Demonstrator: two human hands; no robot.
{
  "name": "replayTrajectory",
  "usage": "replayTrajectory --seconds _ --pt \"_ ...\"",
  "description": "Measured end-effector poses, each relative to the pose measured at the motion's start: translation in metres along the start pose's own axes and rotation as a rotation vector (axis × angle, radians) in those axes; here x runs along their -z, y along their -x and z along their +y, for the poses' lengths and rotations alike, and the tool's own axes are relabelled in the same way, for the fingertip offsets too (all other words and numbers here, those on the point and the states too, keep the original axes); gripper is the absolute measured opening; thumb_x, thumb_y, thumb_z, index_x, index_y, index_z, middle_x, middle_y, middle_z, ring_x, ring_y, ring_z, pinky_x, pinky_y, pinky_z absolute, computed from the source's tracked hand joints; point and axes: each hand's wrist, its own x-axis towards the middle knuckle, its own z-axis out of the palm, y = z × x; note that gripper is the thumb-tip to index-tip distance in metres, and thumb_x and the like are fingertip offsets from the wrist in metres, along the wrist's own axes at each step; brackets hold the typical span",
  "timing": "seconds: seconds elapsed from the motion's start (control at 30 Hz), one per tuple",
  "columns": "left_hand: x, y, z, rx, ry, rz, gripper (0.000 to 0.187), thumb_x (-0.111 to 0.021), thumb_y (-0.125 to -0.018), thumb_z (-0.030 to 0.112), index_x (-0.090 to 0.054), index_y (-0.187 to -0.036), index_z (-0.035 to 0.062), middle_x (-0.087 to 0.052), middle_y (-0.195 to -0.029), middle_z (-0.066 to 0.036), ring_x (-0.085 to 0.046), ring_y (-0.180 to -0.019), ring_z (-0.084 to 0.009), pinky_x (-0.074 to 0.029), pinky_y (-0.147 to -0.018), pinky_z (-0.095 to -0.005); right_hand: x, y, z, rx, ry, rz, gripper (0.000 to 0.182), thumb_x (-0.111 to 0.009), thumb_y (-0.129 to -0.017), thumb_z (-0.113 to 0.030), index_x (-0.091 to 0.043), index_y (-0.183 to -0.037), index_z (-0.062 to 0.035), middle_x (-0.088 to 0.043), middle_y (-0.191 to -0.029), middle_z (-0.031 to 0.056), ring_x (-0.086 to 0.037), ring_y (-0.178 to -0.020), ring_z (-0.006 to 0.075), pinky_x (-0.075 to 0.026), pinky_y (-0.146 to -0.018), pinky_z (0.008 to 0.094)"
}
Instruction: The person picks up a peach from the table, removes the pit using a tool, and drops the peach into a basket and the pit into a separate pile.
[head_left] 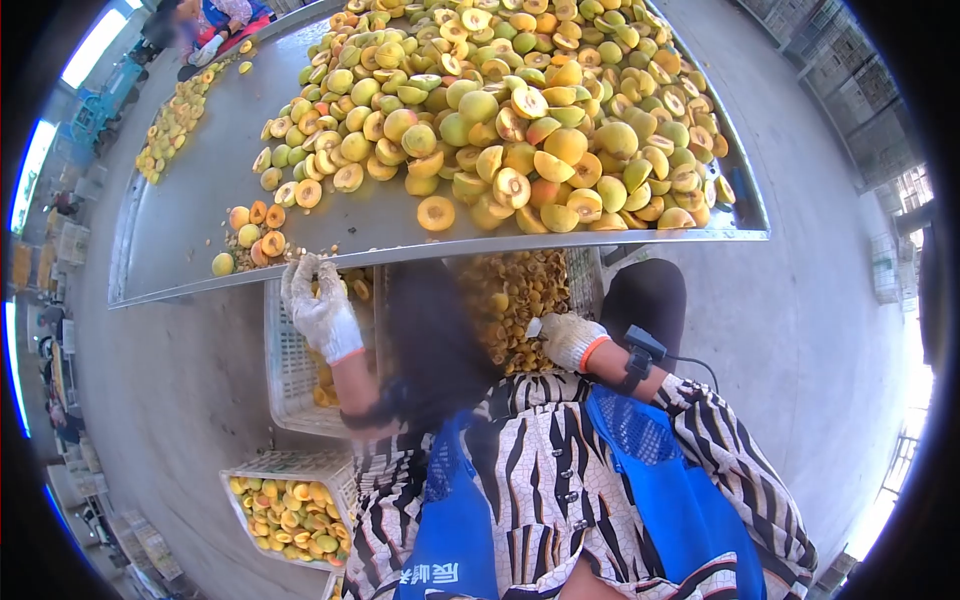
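Observation:
My left hand (pixel 322 308), in a white glove with an orange cuff, is at the front edge of the metal table (pixel 200 225), just below a small group of apricot halves (pixel 268 236). Its fingers are bent, and whether they hold anything is too small to tell. Over the crate of small brown-yellow pieces (pixel 530 290) is my right hand (pixel 570 341), also gloved. Its fingers are closed round a small, light-coloured tool (pixel 535 327). A large heap of halved yellow-green fruit (pixel 500 120) covers much of the table.
Below the left side of the table stands a white crate (pixel 285 350) with fruit in it. A second crate (pixel 345 480) full of fruit halves is at the lower left. Another person (pixel 225 20) sits at the table's far left corner, near more fruit (pixel 175 125).

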Motion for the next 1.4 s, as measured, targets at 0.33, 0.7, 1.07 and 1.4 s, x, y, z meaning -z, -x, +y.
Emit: replayTrajectory --seconds 0.33,0.7,1.07,1.4 --pt "-0.131 -0.014 0.019 -0.106 -0.619 -0.929 0.064 -0.072 -0.083 0.035 -0.055 -0.136 0.0018 -0.057 -0.137 -0.020 -0.055 -0.126 -0.0328 -0.044 -0.105 -0.0407 -0.002 -0.006 -0.004 0.066 -0.229 0.210 0.030 -0.063 -0.088 -0.029 -0.065 -0.106 -0.0055 -0.071 -0.096 0.0223 -0.068 -0.093 0.0396 -0.054 -0.081 0.0475" --pt "-0.112 0.041 0.050 0.576 0.537 -0.922 0.030 -0.063 -0.090 0.018 -0.061 -0.116 0.0011 -0.065 -0.112 -0.017 -0.065 -0.101 -0.0326 -0.054 -0.090 -0.0455 0.031 0.024 -0.022 -0.056 -0.439 0.423 0.036 -0.067 -0.088 -0.035 -0.061 -0.102 -0.0033 -0.069 -0.089 0.0227 -0.067 -0.089 0.0432 -0.053 -0.077 0.0495" --pt "-0.085 0.108 0.073 0.531 0.896 -1.024 0.035 -0.052 -0.095 0.027 -0.060 -0.115 -0.0012 -0.064 -0.107 -0.019 -0.062 -0.103 -0.0363 -0.051 -0.094 -0.0500 0.018 0.022 -0.037 0.096 -0.389 0.524 0.027 -0.055 -0.090 -0.021 -0.061 -0.113 -0.0084 -0.068 -0.104 0.0224 -0.064 -0.100 0.0429 -0.051 -0.086 0.0495" --pt "-0.083 0.136 0.092 0.528 0.667 -0.864 0.034 -0.046 -0.101 0.027 -0.062 -0.100 -0.0030 -0.067 -0.095 -0.018 -0.065 -0.088 -0.0314 -0.055 -0.081 -0.0422 0.003 0.028 -0.021 0.127 -0.260 0.447 0.045 -0.066 -0.088 -0.024 -0.053 -0.126 -0.0052 -0.069 -0.094 0.0229 -0.066 -0.091 0.0429 -0.053 -0.078 0.0512"
